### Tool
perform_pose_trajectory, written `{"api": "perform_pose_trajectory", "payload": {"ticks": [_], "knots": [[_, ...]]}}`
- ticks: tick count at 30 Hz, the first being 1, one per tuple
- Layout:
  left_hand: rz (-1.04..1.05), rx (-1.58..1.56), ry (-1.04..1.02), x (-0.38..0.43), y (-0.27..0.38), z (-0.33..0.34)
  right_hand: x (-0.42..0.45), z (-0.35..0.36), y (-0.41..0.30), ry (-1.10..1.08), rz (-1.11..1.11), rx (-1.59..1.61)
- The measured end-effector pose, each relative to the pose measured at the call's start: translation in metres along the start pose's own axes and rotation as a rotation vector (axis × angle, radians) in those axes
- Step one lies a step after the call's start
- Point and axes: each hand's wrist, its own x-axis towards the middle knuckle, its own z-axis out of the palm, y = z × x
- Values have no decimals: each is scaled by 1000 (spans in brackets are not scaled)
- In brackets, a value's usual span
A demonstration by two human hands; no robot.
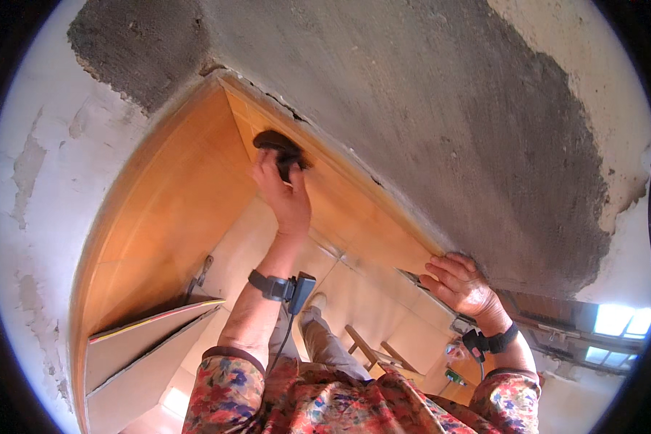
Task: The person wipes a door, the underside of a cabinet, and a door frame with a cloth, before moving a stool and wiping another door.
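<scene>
My left hand (283,190) is raised and closed around a dark, blurred object (279,146), possibly a pad or brush. That object lies against the orange-brown tiled band (325,187) near the inner corner of the wall. Over at the right end of this band, my right hand (458,282) rests with its fingertips on the edge, and no object shows in it. Above the band spreads a wall patch of grey plaster (401,125), with a thin cracked seam between the two. Each wrist wears a black strap with a small device.
Large tile panels (146,347) lean at the lower left, with a scraper-like tool (200,276) behind them. A wooden stool or frame (382,355) stands on the tiled floor (358,293) near my legs. A green bottle-like item (455,377) lies at the lower right.
</scene>
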Motion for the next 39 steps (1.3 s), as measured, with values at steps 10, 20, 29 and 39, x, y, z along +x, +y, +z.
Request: {"api": "perform_pose_trajectory", "payload": {"ticks": [10,20,29,39], "knots": [[-1,-88,-411,-117,85,3,-5,3,0,58,-25,17],[72,-118,-745,-184,107,12,-57,14,-48,311,217,3],[-210,-314,-1205,-224,104,15,-197,135,-186,-159,1085,685],[-1260,-925,-992,-169,129,-65,-279,190,-320,-672,1312,1036]]}}
